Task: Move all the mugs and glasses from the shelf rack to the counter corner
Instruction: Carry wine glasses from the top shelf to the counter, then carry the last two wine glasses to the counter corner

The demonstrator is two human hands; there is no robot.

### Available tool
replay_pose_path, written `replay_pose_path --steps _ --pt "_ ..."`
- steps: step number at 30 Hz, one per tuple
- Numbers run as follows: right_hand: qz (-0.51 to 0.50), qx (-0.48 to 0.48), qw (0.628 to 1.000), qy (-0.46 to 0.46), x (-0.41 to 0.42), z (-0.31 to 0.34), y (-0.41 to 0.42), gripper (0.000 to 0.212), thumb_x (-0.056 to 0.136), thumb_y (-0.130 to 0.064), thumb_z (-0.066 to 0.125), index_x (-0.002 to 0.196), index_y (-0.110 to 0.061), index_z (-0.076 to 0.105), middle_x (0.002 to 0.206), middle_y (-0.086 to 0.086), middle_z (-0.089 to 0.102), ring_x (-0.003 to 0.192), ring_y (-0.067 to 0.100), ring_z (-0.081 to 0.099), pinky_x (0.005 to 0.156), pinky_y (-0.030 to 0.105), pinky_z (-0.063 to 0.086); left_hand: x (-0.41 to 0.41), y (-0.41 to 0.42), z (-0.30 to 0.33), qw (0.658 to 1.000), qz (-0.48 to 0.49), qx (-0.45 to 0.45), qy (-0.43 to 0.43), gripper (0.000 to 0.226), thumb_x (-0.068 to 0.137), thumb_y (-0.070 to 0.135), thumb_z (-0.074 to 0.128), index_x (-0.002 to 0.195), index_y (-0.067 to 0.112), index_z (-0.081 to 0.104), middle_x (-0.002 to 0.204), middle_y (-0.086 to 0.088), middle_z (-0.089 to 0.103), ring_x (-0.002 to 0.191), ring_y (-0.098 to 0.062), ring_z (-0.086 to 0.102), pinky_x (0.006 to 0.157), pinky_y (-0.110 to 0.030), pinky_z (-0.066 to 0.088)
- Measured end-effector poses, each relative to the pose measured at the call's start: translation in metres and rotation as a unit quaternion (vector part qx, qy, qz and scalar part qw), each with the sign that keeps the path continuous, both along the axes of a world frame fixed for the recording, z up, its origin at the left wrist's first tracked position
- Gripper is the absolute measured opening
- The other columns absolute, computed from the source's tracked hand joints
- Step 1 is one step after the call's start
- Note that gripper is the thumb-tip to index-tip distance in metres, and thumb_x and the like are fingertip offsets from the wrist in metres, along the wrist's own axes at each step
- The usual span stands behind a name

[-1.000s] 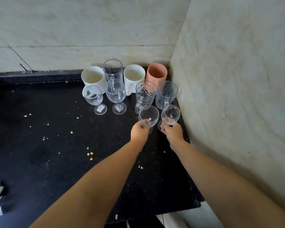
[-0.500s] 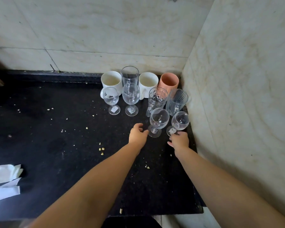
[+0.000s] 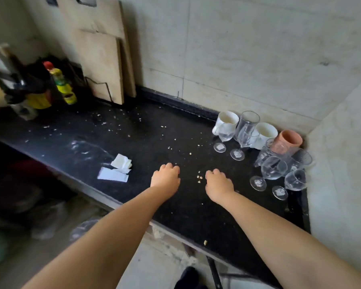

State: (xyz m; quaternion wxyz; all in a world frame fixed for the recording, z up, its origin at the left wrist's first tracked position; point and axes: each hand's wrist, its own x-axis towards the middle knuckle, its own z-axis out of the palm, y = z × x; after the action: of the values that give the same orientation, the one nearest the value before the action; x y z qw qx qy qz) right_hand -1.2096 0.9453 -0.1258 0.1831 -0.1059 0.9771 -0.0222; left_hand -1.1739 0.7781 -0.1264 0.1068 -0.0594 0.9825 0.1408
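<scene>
While the dark desk is crowded at its right corner with mugs and glasses standing apparently touching, a careless addition could topple one. Both the left hand and right hand are held empty, loosely curled.

**One head camera, looking down over the worktop**

A single wide-angle view is looking forward and steeply down from the person's head, tilted. It is taking in the dark worktop close below, both forearms reaching in, the wall beyond the hands and the floor nearest the viewer. No second view is sharing the scene.
</scene>
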Motion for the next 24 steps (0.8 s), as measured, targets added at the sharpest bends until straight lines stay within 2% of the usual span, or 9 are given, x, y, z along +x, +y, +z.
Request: replay_pose_path --steps 6,12,17,24 --pt "0.152 0.000 0.988 0.035 0.070 0.017 -0.150 0.040 0.090 -0.012 0.050 0.130 -0.013 0.045 0.135 0.010 0.044 0.124 0.030 0.044 0.097 0.043 0.042 0.125 -0.141 0.020 0.988 0.152 0.005 0.031 0.034 0.094 0.025 0.046 0.127 0.017 0.053 0.127 -0.008 0.051 0.120 -0.027 0.048 0.093 -0.040 0.045" --pt "0.316 -0.016 0.945 0.077 0.168 0.041 -0.307 0.036 0.091 -0.009 0.049 0.127 -0.012 0.047 0.131 0.011 0.047 0.121 0.031 0.048 0.093 0.042 0.046 0.269 -0.265 0.041 0.953 0.300 -0.038 0.027 0.034 0.094 0.027 0.046 0.125 0.015 0.053 0.124 -0.009 0.050 0.121 -0.029 0.045 0.093 -0.043 0.043" --pt "0.428 -0.035 0.900 0.073 0.258 0.052 -0.415 0.031 0.091 -0.008 0.048 0.122 -0.011 0.048 0.126 0.012 0.047 0.119 0.032 0.048 0.092 0.043 0.044 0.384 -0.336 0.053 0.911 0.406 -0.062 0.031 0.033 0.093 0.027 0.046 0.122 0.013 0.054 0.122 -0.010 0.051 0.118 -0.031 0.047 0.092 -0.043 0.045" --pt "0.575 -0.029 0.815 0.060 0.374 0.046 -0.539 0.028 0.094 -0.012 0.043 0.121 -0.011 0.047 0.125 0.011 0.047 0.117 0.031 0.049 0.088 0.042 0.045 0.525 -0.404 0.041 0.830 0.555 -0.054 0.015 0.035 0.093 0.028 0.046 0.124 0.014 0.053 0.125 -0.010 0.051 0.120 -0.030 0.047 0.093 -0.044 0.044"
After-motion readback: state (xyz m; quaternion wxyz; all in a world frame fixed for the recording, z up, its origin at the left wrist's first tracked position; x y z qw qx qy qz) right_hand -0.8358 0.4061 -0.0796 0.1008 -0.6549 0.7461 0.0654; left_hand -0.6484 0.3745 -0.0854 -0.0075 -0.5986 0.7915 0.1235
